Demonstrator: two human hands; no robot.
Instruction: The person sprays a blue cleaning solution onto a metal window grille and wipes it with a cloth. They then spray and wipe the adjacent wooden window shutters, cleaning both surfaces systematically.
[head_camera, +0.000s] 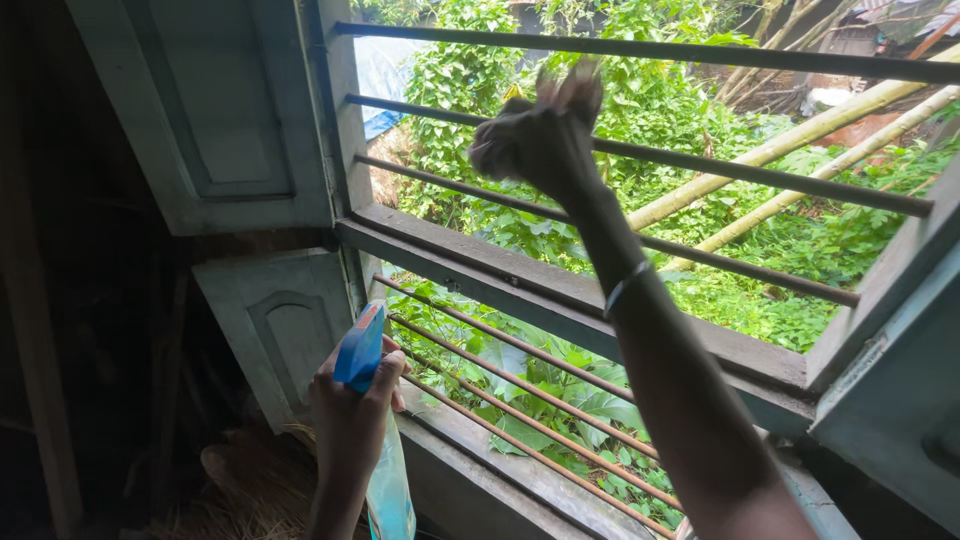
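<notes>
A dark cloth (520, 140) is being bunched in the closed right hand (545, 150) and rubbed along an upper window bar (760, 175), while a blue spray bottle (372, 420) is being gripped low at near left by the left hand (350, 410), so the wiping step seems underway, and steady pressure along the bar is probably called for next.

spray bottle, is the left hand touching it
Touching. The head view shows the left hand wrapped around the blue spray bottle, fingers closed over its neck with no gap.
</notes>
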